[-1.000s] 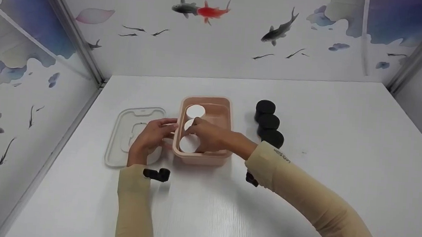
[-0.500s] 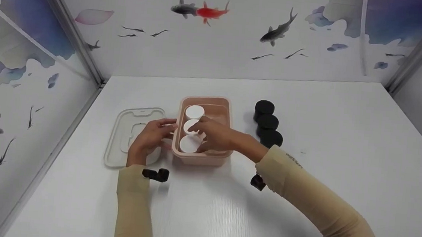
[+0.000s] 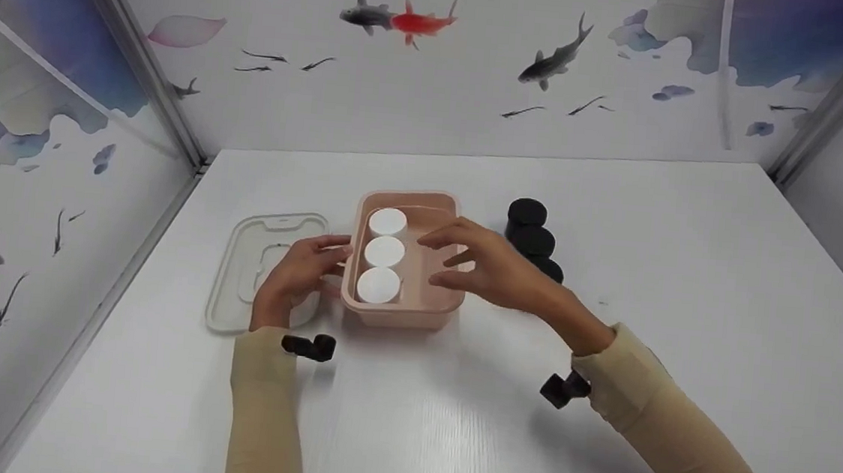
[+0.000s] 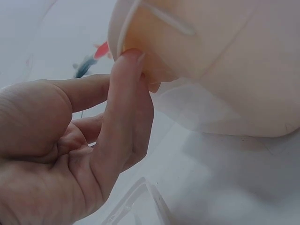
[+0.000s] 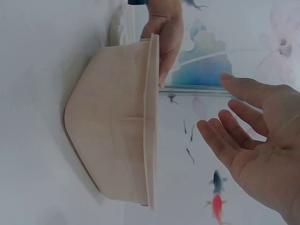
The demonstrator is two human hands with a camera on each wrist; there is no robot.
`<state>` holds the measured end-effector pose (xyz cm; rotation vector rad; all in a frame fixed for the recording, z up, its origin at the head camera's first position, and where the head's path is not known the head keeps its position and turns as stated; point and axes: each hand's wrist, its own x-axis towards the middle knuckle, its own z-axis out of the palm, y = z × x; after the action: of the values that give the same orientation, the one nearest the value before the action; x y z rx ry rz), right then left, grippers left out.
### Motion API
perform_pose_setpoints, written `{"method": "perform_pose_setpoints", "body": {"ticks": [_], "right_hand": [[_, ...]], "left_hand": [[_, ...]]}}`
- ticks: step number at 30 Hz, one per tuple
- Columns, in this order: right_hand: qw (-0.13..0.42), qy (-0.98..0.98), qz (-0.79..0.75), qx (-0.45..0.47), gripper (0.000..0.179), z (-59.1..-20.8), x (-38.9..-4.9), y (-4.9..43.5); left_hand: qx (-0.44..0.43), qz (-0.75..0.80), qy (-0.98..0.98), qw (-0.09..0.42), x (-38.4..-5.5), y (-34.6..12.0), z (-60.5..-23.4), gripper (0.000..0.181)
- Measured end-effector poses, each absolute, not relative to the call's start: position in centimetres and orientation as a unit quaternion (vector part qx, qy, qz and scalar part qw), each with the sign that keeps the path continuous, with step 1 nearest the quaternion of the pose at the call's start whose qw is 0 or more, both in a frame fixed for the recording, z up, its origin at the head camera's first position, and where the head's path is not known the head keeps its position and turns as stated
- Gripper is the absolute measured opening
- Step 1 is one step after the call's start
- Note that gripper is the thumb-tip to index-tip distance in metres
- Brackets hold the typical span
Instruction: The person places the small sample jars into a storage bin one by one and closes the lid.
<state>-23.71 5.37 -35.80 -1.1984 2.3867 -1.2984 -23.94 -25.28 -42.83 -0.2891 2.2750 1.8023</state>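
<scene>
In the head view a pink plastic storage box (image 3: 430,267) stands on the table, long side front to back. Along its left wall is a row of three white round-topped containers: a far one (image 3: 388,222), a middle one (image 3: 384,252) and a near one (image 3: 378,285). My left hand (image 3: 302,266) holds the box's left rim with its thumb and fingertips; the left wrist view shows the thumb (image 4: 119,105) at the rim. My right hand (image 3: 498,269) hovers over the box's right side, fingers spread and bent, holding nothing.
A translucent whitish lid (image 3: 234,274) lies flat left of the box, partly under the left hand. Right of the box several black round containers (image 3: 527,212) stand in a row, the nearest partly behind the right hand. Printed walls (image 3: 461,112) border the table.
My right hand has let go of the white containers and moved right and up, away from them. The left hand has stayed at the box's rim.
</scene>
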Motion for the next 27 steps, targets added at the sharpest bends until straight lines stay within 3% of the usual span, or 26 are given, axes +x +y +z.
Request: {"method": "perform_pose_setpoints", "body": {"ticks": [9,27], "right_hand": [[0.019,0.799,-0.461,-0.386,0.042,-36.4,-23.5,8.6],[0.018,0.824,-0.449,-0.344,0.042,-39.4,-25.7,14.2]], "left_hand": [[-0.094,0.609,0.779,0.112,-23.6,-25.6,-42.8,0.049],[-0.108,0.602,0.782,0.12,-23.8,-25.6,-42.6,0.049]]}}
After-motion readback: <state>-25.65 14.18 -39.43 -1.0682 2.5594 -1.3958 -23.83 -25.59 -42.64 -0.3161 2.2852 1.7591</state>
